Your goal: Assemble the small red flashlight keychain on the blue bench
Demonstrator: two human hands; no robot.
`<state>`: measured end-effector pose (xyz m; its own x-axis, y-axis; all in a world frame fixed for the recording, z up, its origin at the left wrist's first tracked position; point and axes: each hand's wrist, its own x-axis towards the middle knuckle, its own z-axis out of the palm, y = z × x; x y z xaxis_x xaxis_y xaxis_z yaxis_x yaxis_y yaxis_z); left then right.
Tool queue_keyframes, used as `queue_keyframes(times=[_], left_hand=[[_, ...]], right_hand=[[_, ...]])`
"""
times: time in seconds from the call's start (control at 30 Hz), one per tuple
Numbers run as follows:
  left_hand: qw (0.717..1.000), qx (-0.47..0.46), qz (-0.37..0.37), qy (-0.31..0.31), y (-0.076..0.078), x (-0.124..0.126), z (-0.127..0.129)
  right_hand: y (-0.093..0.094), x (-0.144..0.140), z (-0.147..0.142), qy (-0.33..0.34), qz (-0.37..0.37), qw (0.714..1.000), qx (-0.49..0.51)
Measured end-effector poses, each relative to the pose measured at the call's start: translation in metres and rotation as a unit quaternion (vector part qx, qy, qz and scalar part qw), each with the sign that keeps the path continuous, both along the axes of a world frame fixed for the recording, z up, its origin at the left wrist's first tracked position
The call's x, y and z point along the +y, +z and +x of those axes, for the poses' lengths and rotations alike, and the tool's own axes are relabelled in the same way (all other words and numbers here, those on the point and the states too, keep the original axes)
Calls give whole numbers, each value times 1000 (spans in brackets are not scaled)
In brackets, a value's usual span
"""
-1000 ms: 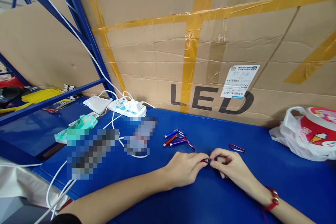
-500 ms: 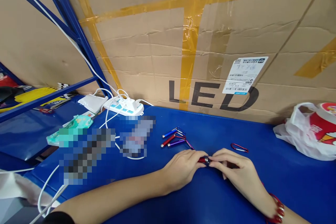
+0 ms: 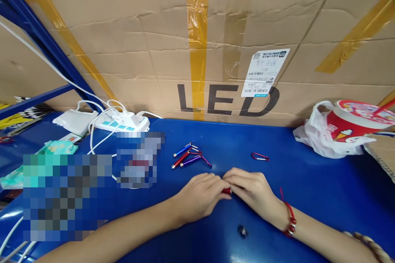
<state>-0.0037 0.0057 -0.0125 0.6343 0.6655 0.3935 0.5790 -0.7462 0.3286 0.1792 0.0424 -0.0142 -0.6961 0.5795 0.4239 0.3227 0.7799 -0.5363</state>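
My left hand is closed around a small red keychain flashlight. Most of its barrel is hidden in the palm. The fingertips of my right hand are closed at the flashlight's right end, touching it. Below the hands, a small shiny metal piece, slightly blurred, shows against the blue table. Behind my left hand lie three keychain flashlights with carabiner clips: blue, red and purple. A loose red carabiner lies behind my right hand.
A white power strip with plugs and cables lies at the back left, near a teal packet. Two blurred-out items are on the left. A large cardboard box lines the back. A red cup stands in a white bag at right.
The view has shifted, so things appear further left. My right fingers have moved closer over the flashlight's end. The small metal piece now shows below my hands, where none was visible before.
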Motion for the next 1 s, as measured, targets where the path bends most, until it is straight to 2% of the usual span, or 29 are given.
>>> queue_keyframes(times=[0.1,0.17,0.37,0.67,0.8,0.9,1.0], left_hand=[[996,-5,-46,75,-2,2,1],[992,-11,-68,102,-2,3,0],[987,-57,-111,106,4,3,-2],[981,-91,-145,96,5,5,-2],[975,-115,-153,116,7,6,-3],[969,-133,-158,133,8,7,-4],[967,-138,-165,136,9,6,-5]], right_hand=[[-1,3,-3,-59,-25,998,-5],[-2,5,-4,-79,-35,996,-10],[1,-2,-5,-97,-38,994,-39],[6,-4,-4,-78,-33,994,-67],[7,-6,-4,-71,-38,995,-65],[13,-13,-3,-2,-69,995,-71],[26,-24,0,138,-129,976,-108]])
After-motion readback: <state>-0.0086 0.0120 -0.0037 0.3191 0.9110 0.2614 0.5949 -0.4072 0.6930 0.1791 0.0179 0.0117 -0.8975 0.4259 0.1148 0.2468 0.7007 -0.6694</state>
